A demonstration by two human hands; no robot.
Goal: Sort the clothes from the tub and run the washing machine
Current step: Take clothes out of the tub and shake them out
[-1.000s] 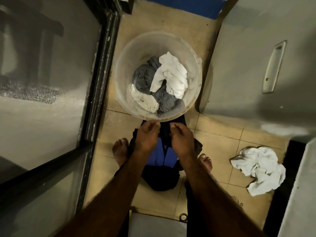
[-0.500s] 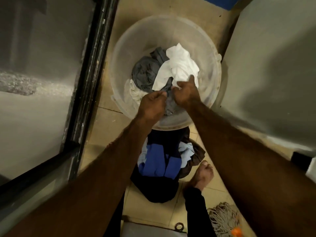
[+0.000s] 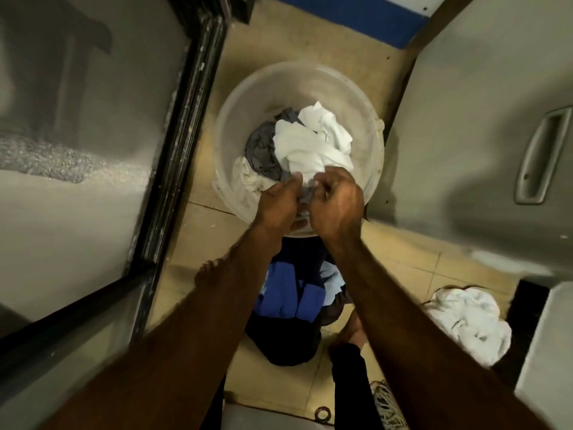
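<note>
A translucent round tub (image 3: 310,76) stands on the tiled floor ahead of me. Inside lie a white garment (image 3: 313,141), a grey garment (image 3: 262,153) and a cream cloth (image 3: 246,178). My left hand (image 3: 280,201) and my right hand (image 3: 336,203) meet over the tub's near rim, fingers curled round a fold of grey and white cloth between them. Below my arms a pile of dark and blue clothes (image 3: 291,302) lies on the floor between my feet. A white pile (image 3: 465,324) sits on the floor at the right.
A black-framed glass door (image 3: 173,144) runs along the left. A grey door or panel with a recessed handle (image 3: 539,156) stands on the right. A mop head (image 3: 387,405) and a floor drain ring (image 3: 322,414) lie at the bottom.
Both hands left the dark pile on the floor and reached into the tub. They now grip cloth at its near rim, and the white garment has shifted.
</note>
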